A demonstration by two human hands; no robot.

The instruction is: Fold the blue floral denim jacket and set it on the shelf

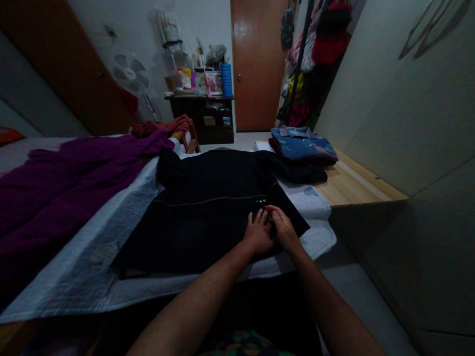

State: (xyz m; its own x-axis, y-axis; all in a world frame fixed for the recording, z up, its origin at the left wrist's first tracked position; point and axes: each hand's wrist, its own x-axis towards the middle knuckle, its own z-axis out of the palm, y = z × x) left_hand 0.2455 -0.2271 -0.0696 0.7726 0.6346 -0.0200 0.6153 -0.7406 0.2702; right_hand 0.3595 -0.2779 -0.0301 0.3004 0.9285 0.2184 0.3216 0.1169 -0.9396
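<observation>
A black long-sleeved garment (211, 222) lies spread out flat, with a thin brownish line across it and a few small pale marks at its right side. My left hand (258, 235) rests on the garment just below those marks, fingers spread. Close beside it, my right hand (284, 227) is bent over the cloth, its fingers curled together towards the left fingertips. Whatever lies under the right fingers is hidden. Beneath the garment is a white quilted cloth (92, 272).
A folded blue garment (302, 143) tops a small stack on the right, beside a bare wooden board (365, 183). Purple fabric (74, 173) is heaped on the left. Further back stand a fan (131, 71), a dark cabinet (217, 118) and a wooden door (256, 64).
</observation>
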